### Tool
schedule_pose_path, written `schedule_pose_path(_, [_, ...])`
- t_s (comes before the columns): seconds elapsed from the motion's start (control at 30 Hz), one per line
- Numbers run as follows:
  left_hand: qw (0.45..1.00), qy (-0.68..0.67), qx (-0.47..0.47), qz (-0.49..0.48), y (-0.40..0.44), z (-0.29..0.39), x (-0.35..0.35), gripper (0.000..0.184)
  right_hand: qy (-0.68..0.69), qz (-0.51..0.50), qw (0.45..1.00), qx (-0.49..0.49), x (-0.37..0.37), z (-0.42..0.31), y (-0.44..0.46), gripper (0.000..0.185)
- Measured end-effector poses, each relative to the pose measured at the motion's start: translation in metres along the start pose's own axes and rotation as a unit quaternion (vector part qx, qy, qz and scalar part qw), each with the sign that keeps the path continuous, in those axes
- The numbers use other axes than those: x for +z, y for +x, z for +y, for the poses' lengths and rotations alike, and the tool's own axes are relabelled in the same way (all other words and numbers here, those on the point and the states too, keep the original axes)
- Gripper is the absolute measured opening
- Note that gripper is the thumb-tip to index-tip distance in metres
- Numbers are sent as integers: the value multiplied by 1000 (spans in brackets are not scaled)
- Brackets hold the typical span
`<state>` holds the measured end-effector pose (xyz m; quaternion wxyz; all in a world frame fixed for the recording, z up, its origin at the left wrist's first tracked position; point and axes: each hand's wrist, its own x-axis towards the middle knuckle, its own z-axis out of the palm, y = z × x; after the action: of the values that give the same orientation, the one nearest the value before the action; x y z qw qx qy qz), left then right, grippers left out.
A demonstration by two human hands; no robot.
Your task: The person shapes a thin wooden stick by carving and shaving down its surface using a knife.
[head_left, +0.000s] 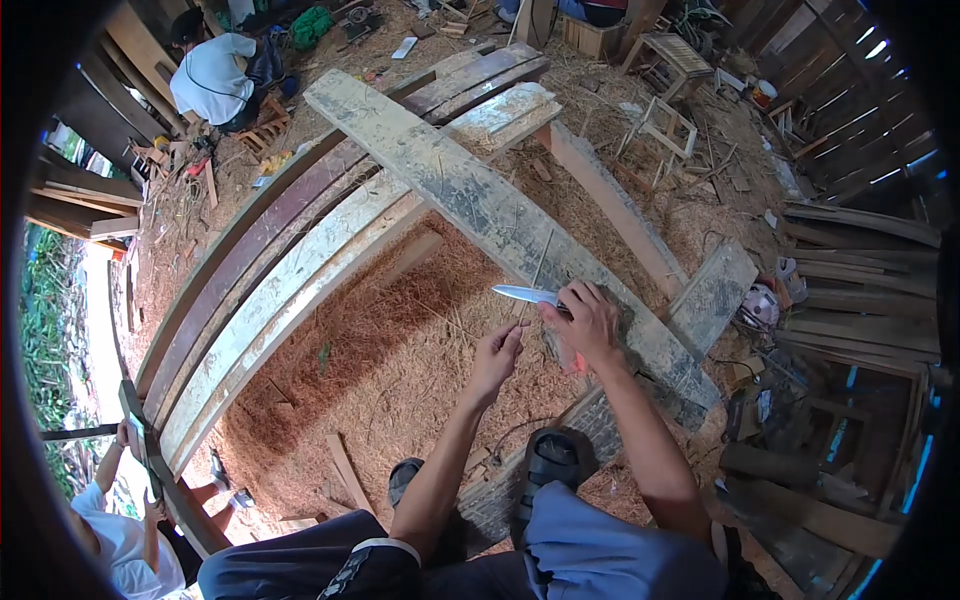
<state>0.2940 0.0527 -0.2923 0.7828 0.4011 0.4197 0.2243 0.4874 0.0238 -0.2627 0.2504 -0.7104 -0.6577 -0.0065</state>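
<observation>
Person in a white short-sleeved shirt (135,545) stands at eight o'clock, and a crouching person in a white shirt and dark cap (215,80) is between ten and eleven. Long white-painted wooden board (290,295) and dark maroon board (240,235) run side by side from eight o'clock up towards twelve, over tan wood shavings (400,375). Just below centre, towards half past five, the left hand (495,362) has thumb and forefinger pinched on the lower end of a thin, pale wooden strip (543,258), which slants up towards one o'clock. At centre, a silver-bladed knife (525,294) points to nine o'clock, crossing the strip in view; whether they touch, I cannot tell. The right hand (593,328), towards four o'clock, has its fingers closed around the handle. Behind, a grey weathered plank (470,195) slopes from eleven o'clock to four. Stacked brown boards (860,290) lie at three.
</observation>
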Motion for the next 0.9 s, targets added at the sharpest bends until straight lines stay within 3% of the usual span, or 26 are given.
schedule_pose_path(0.53, [996, 75, 48, 16, -3, -10, -10, 33, -5, 37, 999, 27, 6, 3, 2, 33])
schedule_pose_path(0.73, [997, 69, 20, 18, -24, -15, -16, 33, -10, 26, 999, 23, 5, 3, 0, 35])
schedule_pose_path(0.9, [999, 3, -21, -38, -1, -2, -16, 31, -14, 20, 999, 26, 7, 4, -1, 36])
